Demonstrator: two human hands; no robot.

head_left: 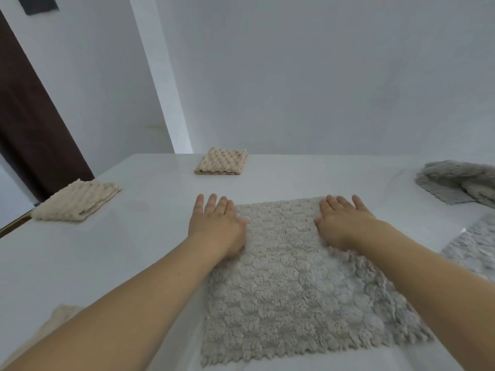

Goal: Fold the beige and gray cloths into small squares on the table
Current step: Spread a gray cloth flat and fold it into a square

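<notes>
Gray cloth [294,285] under both hands, left hand [217,223] and right hand [345,223] flat, fingers straight, grip on nothing

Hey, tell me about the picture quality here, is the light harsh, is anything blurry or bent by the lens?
Head view: light is soft and even, with no hard shadows or glare on the white table. The wide lens tilts the wall corner and stretches the forearms near the bottom. The gray cloth under the left hand and right hand is fairly sharp; the crumpled gray cloth at the right edge is softer.
</notes>
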